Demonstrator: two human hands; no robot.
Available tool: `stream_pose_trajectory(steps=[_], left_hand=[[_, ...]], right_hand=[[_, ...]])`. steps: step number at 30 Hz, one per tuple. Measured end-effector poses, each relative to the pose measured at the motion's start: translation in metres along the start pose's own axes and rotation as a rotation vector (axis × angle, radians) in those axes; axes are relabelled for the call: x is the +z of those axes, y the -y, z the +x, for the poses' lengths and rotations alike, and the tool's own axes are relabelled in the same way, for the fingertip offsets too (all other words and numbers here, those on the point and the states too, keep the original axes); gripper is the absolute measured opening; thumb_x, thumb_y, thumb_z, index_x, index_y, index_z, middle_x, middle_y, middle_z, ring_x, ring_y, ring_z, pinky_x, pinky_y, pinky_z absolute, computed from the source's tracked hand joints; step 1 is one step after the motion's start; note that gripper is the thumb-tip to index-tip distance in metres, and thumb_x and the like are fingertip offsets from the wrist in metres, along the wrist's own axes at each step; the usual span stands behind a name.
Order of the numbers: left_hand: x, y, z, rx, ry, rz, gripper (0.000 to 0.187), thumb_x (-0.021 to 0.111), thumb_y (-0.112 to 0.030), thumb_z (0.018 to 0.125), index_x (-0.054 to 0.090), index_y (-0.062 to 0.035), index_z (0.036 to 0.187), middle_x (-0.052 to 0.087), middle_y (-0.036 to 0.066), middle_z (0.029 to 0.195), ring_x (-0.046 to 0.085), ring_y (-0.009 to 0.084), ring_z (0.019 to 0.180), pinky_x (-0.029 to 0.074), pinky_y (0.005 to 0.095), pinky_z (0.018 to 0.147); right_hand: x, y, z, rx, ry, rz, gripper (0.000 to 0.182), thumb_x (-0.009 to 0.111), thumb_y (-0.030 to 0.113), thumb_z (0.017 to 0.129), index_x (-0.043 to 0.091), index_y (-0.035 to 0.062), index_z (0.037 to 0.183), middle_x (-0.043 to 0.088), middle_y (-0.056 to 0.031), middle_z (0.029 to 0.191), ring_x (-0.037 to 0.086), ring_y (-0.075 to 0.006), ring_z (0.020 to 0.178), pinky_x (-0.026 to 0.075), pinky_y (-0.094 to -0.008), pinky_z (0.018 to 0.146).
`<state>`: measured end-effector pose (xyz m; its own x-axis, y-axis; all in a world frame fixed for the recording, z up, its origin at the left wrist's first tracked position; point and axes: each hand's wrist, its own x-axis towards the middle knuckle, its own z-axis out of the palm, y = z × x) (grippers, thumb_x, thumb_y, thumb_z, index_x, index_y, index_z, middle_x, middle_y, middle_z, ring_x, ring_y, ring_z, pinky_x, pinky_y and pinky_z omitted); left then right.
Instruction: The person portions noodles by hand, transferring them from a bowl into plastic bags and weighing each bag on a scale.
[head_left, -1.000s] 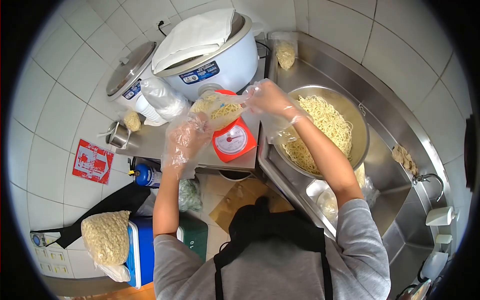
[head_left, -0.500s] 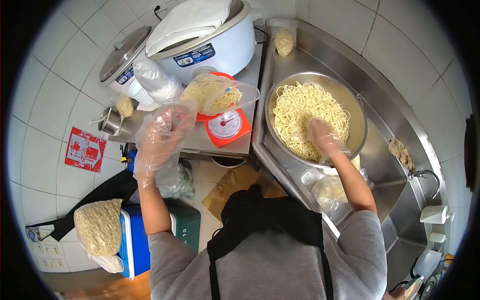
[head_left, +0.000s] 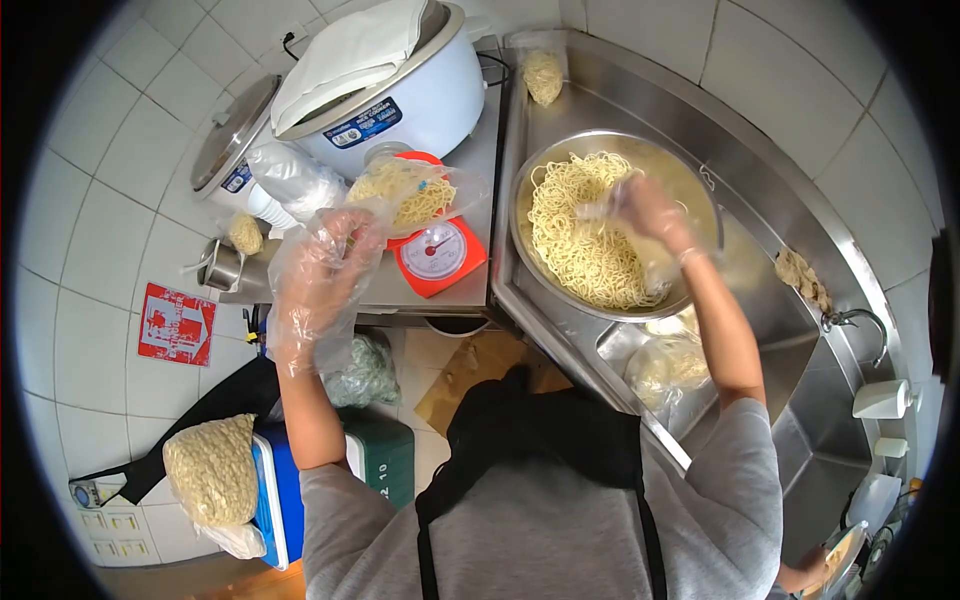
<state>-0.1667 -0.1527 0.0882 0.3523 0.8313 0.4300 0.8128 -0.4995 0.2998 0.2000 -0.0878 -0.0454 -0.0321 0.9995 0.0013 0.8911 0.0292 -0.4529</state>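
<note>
My left hand [head_left: 325,265], in a loose clear plastic glove, is closed with curled fingers at the near edge of a clear plastic bag of noodles [head_left: 408,196]. That bag lies on an orange kitchen scale [head_left: 438,252] with a round white dial. On the right, a large steel bowl [head_left: 690,165] holds a heap of pale yellow noodles [head_left: 590,235]. Over the right part of the heap is my right hand [head_left: 650,212], also gloved and smeared by motion. Whether its fingers grip any noodles does not show.
Rice cookers [head_left: 400,110] stand behind the scale. Bagged noodles lie in the steel sink [head_left: 670,365] and at its far corner [head_left: 543,78]. A faucet [head_left: 865,330] is at right. Coolers [head_left: 380,455] stand at lower left. Another person's hand [head_left: 800,577] shows at lower right.
My right hand has moved up and back from within the noodles, leaving a steel patch of the bowl showing at right. My left hand stays by the bag. The view has shifted slightly.
</note>
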Motion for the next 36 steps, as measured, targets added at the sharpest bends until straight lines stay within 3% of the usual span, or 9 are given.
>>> stream_pose_trajectory(steps=[6, 8, 11, 13, 19, 26, 29, 31, 36], left_hand=[[0.007, 0.007, 0.006, 0.095, 0.005, 0.021, 0.018, 0.067, -0.011, 0.080, 0.062, -0.0056, 0.096, 0.058, 0.008, 0.093, 0.057, 0.0167, 0.072, 0.046, 0.0285, 0.066], [0.008, 0.006, 0.009, 0.090, -0.005, 0.014, 0.018, 0.067, -0.010, 0.079, 0.063, -0.0057, 0.096, 0.057, 0.009, 0.097, 0.058, 0.0184, 0.077, 0.047, 0.0292, 0.068], [0.013, 0.006, 0.016, 0.205, -0.054, 0.055, 0.019, 0.069, -0.008, 0.075, 0.064, -0.0062, 0.093, 0.055, 0.012, 0.103, 0.059, 0.0229, 0.083, 0.048, 0.0312, 0.073], [0.023, 0.008, 0.019, 0.209, -0.019, 0.196, 0.020, 0.070, -0.010, 0.072, 0.066, -0.0092, 0.092, 0.054, 0.015, 0.106, 0.060, 0.0270, 0.086, 0.050, 0.0342, 0.073], [0.043, 0.002, 0.027, 0.227, -0.172, 0.396, 0.014, 0.069, -0.019, 0.071, 0.068, -0.0110, 0.083, 0.058, 0.017, 0.101, 0.060, 0.0301, 0.088, 0.050, 0.0373, 0.074], [0.055, 0.059, 0.054, 0.057, 0.005, 0.296, 0.022, 0.064, -0.016, 0.074, 0.063, -0.0038, 0.092, 0.059, 0.018, 0.091, 0.058, 0.0330, 0.080, 0.047, 0.0404, 0.077], [0.047, 0.077, 0.067, 0.373, -0.133, 0.491, 0.027, 0.063, -0.015, 0.077, 0.061, -0.0024, 0.100, 0.061, 0.019, 0.092, 0.059, 0.0335, 0.085, 0.047, 0.0392, 0.079], [0.034, 0.083, 0.091, -0.212, 0.194, 0.057, 0.035, 0.062, -0.016, 0.074, 0.062, -0.0013, 0.106, 0.063, 0.017, 0.092, 0.060, 0.0323, 0.092, 0.047, 0.0399, 0.084], [0.011, 0.132, 0.123, -0.069, 0.178, -0.218, 0.038, 0.066, -0.022, 0.075, 0.063, -0.0040, 0.108, 0.065, 0.012, 0.096, 0.061, 0.0239, 0.091, 0.047, 0.0336, 0.081]], right_hand=[[-0.116, 0.047, -0.013, -0.262, -0.319, -0.014, 0.024, 0.072, 0.019, 0.074, 0.067, 0.0021, 0.091, 0.064, -0.0114, 0.083, 0.061, -0.0205, 0.074, 0.049, -0.0323, 0.073], [-0.133, 0.067, -0.019, -0.229, -0.466, 0.246, 0.019, 0.070, 0.016, 0.074, 0.063, -0.0010, 0.073, 0.062, -0.0100, 0.074, 0.062, -0.0234, 0.072, 0.048, -0.0334, 0.073], [-0.169, 0.101, -0.032, -0.098, -0.452, 0.197, 0.019, 0.067, 0.014, 0.077, 0.061, -0.0036, 0.074, 0.061, -0.0115, 0.071, 0.062, -0.0243, 0.068, 0.049, -0.0337, 0.069], [-0.189, 0.096, -0.020, -0.207, -0.484, 0.317, 0.023, 0.068, 0.022, 0.079, 0.066, -0.0008, 0.085, 0.058, -0.0015, 0.067, 0.055, -0.0090, 0.065, 0.044, -0.0273, 0.059], [-0.240, 0.166, -0.036, -0.486, -0.619, 0.270, 0.014, 0.064, 0.014, 0.077, 0.068, 0.0009, 0.075, 0.063, -0.0038, 0.064, 0.055, -0.0103, 0.055, 0.044, -0.0239, 0.055], [-0.233, 0.232, -0.019, -0.565, -0.506, 0.256, 0.011, 0.063, 0.011, 0.078, 0.068, 0.0022, 0.074, 0.064, -0.0053, 0.066, 0.057, -0.0105, 0.059, 0.047, -0.0257, 0.059], [-0.217, 0.265, -0.017, -0.483, -0.443, 0.258, 0.015, 0.063, 0.014, 0.081, 0.070, 0.0009, 0.077, 0.067, -0.0091, 0.070, 0.059, -0.0114, 0.061, 0.049, -0.0259, 0.062], [-0.204, 0.282, -0.008, -0.500, -0.373, 0.334, 0.016, 0.064, 0.015, 0.081, 0.070, 0.0006, 0.078, 0.067, -0.0098, 0.070, 0.059, -0.0118, 0.060, 0.050, -0.0261, 0.060], [-0.159, 0.305, 0.067, -0.686, -0.315, 0.265, 0.017, 0.064, 0.016, 0.081, 0.070, 0.0008, 0.079, 0.066, -0.0101, 0.067, 0.057, -0.0125, 0.056, 0.049, -0.0283, 0.054]])
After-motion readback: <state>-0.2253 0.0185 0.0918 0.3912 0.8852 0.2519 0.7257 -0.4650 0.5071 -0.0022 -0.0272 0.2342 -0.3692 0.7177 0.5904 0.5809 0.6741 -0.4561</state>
